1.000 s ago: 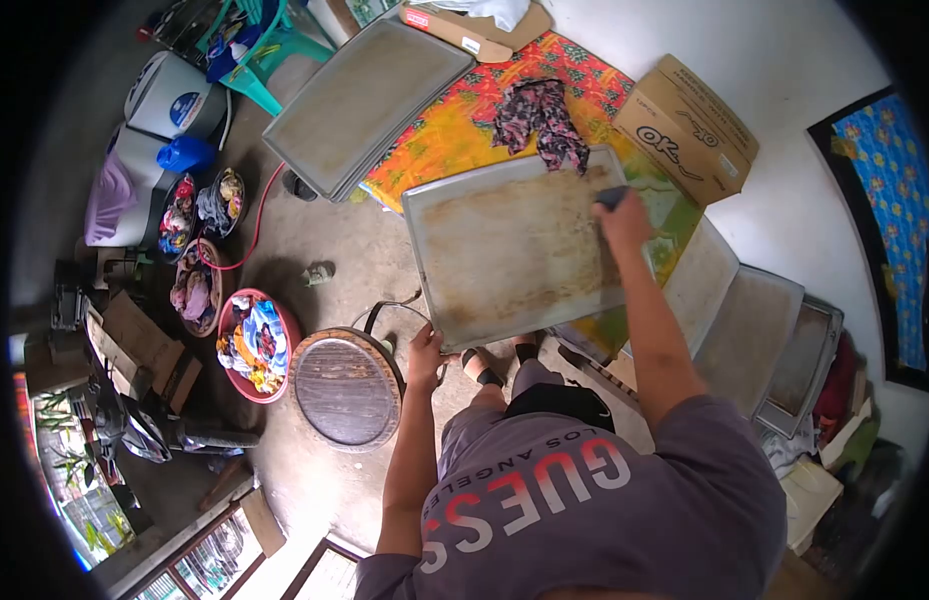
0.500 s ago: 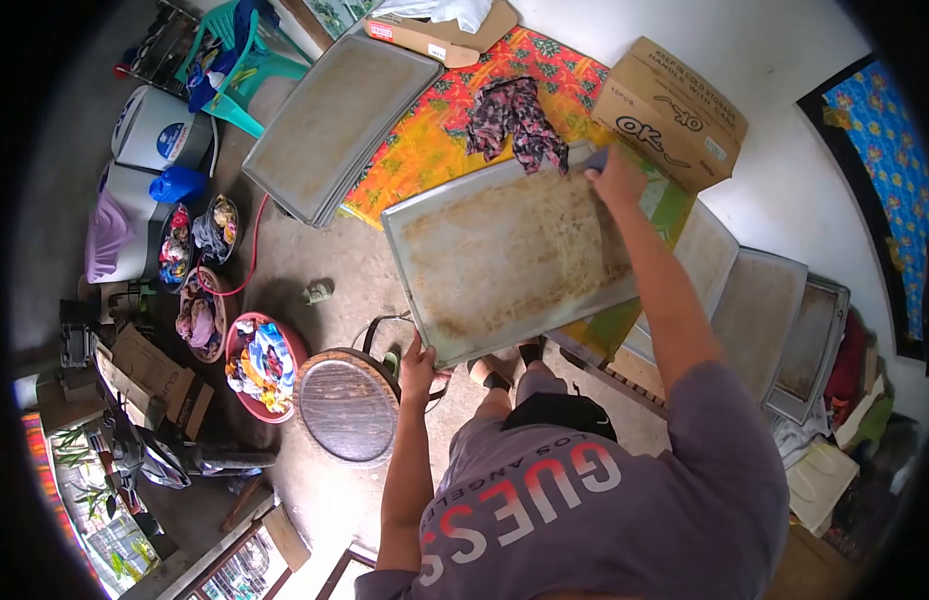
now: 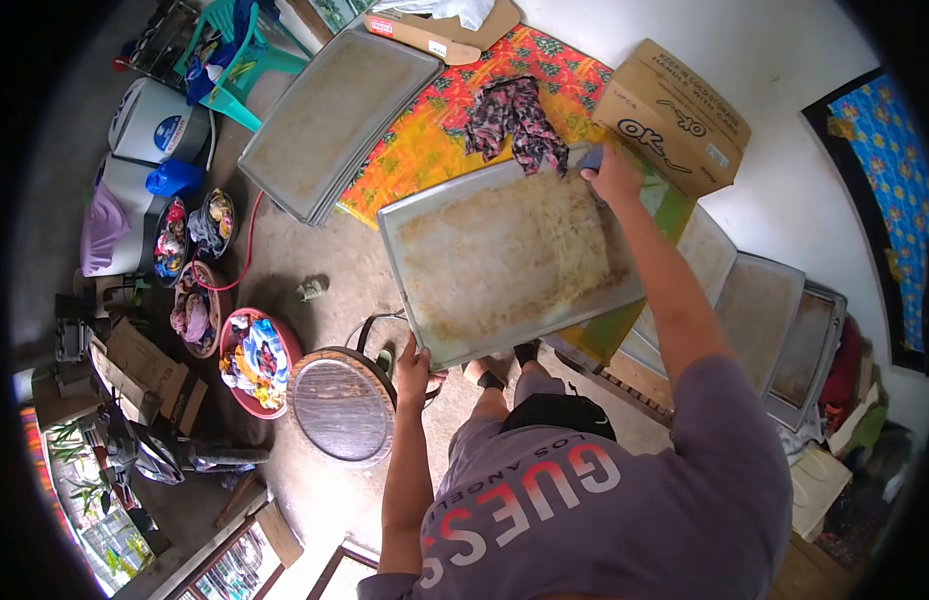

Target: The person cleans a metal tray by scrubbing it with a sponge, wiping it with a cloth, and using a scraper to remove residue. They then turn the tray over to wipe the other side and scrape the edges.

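Observation:
A flat metal baking tray with brown stains lies tilted across the front of the cloth-covered table. My left hand is closed around its near left corner. At the far right corner, my right hand grips a small blue-grey pad against the tray's surface; the fingers cover part of the pad. Just beyond the tray's far edge lies a crumpled pink-and-black patterned cloth.
A stack of trays stands on the table's left, and more trays lean at the right. A cardboard box sits at the back right. Below left are a round wooden stool and a red basin of clothes.
The view has shifted very slightly. Both hands keep nearly the same places on the tray, the right one still holding the pad at the far corner.

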The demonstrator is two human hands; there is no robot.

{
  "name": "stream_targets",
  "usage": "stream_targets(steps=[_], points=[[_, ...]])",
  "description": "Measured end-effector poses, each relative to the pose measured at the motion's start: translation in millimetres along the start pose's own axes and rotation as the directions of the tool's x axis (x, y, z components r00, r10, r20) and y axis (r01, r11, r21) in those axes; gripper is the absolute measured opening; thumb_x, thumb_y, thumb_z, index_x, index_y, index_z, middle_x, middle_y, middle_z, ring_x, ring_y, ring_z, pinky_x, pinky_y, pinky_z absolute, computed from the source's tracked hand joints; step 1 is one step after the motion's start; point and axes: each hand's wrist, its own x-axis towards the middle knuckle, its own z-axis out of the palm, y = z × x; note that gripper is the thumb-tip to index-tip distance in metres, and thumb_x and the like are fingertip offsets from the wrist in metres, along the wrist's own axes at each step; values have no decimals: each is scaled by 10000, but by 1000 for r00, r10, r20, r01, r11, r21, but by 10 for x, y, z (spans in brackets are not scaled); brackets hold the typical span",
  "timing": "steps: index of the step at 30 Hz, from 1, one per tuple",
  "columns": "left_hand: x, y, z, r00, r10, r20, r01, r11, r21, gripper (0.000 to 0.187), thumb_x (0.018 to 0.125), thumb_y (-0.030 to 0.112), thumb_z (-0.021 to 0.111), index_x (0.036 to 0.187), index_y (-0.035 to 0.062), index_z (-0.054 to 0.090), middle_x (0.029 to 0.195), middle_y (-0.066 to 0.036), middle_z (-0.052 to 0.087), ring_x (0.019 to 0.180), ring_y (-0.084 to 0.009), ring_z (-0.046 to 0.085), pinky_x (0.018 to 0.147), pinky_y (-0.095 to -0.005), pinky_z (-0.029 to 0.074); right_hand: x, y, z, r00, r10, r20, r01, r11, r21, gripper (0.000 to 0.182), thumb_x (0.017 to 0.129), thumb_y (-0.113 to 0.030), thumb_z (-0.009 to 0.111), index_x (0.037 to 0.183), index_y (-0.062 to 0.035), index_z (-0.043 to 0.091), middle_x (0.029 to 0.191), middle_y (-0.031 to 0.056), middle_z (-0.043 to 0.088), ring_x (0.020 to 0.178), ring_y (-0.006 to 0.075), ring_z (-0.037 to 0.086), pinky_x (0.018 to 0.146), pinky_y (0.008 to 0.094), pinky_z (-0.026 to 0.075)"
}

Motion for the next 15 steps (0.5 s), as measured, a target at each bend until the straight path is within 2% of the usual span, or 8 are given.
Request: stream_targets(steps=[2, 5, 8, 11, 14, 15], points=[[-10, 45, 6, 1000, -2, 1, 2, 1000, 7, 576, 985, 49, 440, 1516, 99, 222, 847, -157, 679, 539, -209, 653, 465, -302, 567, -81, -96, -58, 993, -92, -73, 85, 992, -97, 636, 724, -402, 747, 1249, -137, 506, 1122, 92, 620, 1075, 285, 597, 800, 518, 476], [-14, 38, 33, 1000, 13, -17, -13, 1000, 0, 566, 984, 48, 438, 1511, 88, 235, 848, -159, 678, 525, -202, 645, 459, -297, 563, -141, -31, 67, 985, -111, -133, 105, 993, -46, 613, 724, -387, 753, 1227, -132, 514, 1099, 87, 616, 1066, 274, 600, 794, 509, 481], [-32, 94, 31, 1000, -17, -13, 17, 1000, -17, 566, 982, 47, 436, 1510, 81, 236, 848, -158, 675, 515, -199, 639, 456, -291, 559, 56, 50, -67, 1000, 28, 9, -28, 1000, 7, 606, 714, -395, 769, 1200, -135, 519, 1099, 81, 610, 1062, 275, 601, 801, 524, 480], [-18, 64, 46, 1000, 14, -23, -14, 1000, -6, 567, 979, 43, 436, 1510, 84, 240, 849, -153, 673, 507, -195, 634, 455, -285, 558, -207, -92, -63, 986, -165, 12, 165, 984, -63, 613, 696, -418, 782, 1176, -137, 524, 1112, 80, 608, 1058, 288, 601, 808, 549, 474], [-48, 74, 43, 1000, 6, -14, -7, 999, -31, 572, 976, 40, 443, 1509, 81, 241, 854, -153, 673, 506, -192, 634, 459, -288, 559, 66, 192, 33, 998, 51, -26, -49, 995, 84, 621, 684, -423, 788, 1173, -140, 529, 1103, 82, 612, 1055, 299, 599, 805, 555, 471], [-46, 92, 40, 1000, 0, -17, 0, 999, -50, 573, 975, 40, 444, 1509, 81, 241, 855, -154, 673, 507, -192, 634, 459, -290, 559, 19, 125, 50, 997, -57, -51, 57, 998, 5, 620, 683, -422, 787, 1172, -139, 531, 1103, 82, 612, 1055, 300, 599, 804, 550, 473]])
